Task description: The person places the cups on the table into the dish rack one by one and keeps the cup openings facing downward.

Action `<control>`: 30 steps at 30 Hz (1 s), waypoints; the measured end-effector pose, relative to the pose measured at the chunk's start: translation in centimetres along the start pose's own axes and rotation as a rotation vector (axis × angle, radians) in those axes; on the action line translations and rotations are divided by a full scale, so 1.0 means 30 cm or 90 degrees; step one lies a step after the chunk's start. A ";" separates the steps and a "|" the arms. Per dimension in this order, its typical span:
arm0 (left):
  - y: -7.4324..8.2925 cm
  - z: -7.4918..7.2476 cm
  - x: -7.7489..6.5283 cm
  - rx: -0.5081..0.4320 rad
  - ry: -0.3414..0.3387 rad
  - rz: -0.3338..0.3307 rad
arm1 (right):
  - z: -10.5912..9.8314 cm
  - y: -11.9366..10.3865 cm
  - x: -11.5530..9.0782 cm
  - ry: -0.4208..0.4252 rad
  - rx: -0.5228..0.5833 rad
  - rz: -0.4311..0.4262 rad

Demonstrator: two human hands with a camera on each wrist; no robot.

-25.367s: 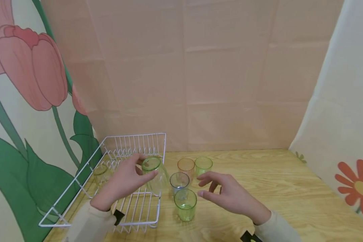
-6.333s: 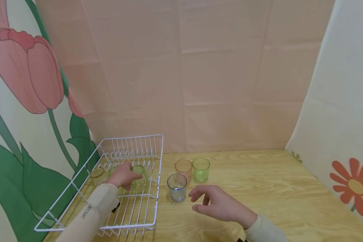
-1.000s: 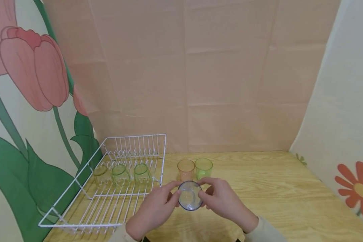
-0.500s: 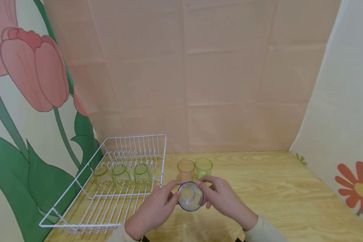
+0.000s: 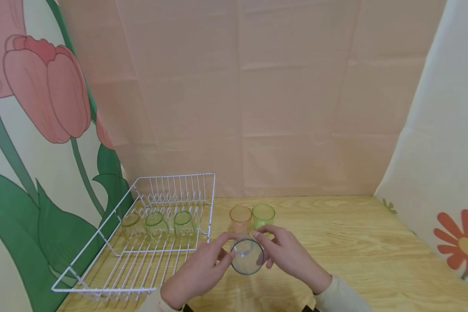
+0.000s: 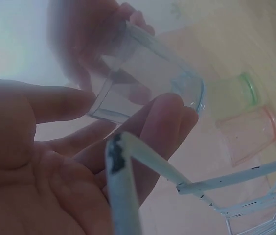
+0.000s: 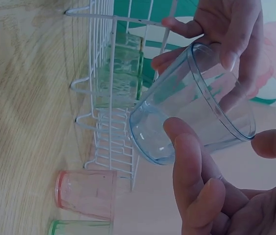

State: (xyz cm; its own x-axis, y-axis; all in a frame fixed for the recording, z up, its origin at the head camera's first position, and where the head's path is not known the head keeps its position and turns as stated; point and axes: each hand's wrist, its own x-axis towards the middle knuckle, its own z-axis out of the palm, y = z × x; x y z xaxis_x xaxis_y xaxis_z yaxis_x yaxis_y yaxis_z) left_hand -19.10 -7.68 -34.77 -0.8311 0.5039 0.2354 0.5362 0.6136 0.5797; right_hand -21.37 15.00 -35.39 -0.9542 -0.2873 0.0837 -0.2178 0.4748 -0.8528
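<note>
Both hands hold a clear, blue-tinted glass tumbler (image 5: pixel 248 260) above the table's front, tilted with its rim toward the head camera. My left hand (image 5: pixel 203 268) grips its left side, the thumb near the rim and the fingers along the wall. From the right, my right hand (image 5: pixel 292 256) steadies it; in the right wrist view its thumb touches the rim and its fingers lie under the wall of the tumbler (image 7: pixel 177 105). Just behind stand an orange glass (image 5: pixel 240 215) and a light green glass (image 5: pixel 263 213), side by side and upright.
A white wire dish rack (image 5: pixel 154 289) stands on the left. In it sit a yellowish glass (image 5: pixel 131 225) and two green glasses, one in the middle (image 5: pixel 156 223) and one at the right (image 5: pixel 184 223), all upside down. A plain cloth (image 5: pixel 296 108) hangs behind the wooden table (image 5: pixel 355 242).
Earlier, my left hand set green glasses in the rack. The blue-tinted tumbler has since left the table for both hands. Over the last second it has tilted, its rim turning slightly downward.
</note>
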 end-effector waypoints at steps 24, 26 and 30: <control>-0.001 0.011 -0.004 -0.027 -0.051 0.045 | 0.001 0.012 0.003 -0.009 -0.027 0.030; 0.002 0.010 -0.004 -0.031 -0.056 0.050 | 0.001 0.010 0.003 -0.010 -0.029 0.032; 0.006 0.009 -0.005 -0.027 -0.056 0.064 | 0.005 0.008 0.003 -0.008 -0.031 0.034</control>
State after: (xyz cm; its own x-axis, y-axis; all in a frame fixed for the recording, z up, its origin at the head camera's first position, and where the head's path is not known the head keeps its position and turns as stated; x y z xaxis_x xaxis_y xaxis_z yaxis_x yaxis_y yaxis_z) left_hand -18.84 -7.50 -34.91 -0.7557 0.6148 0.2256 0.6082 0.5312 0.5899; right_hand -21.47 14.98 -35.66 -0.9621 -0.2709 0.0322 -0.1767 0.5292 -0.8299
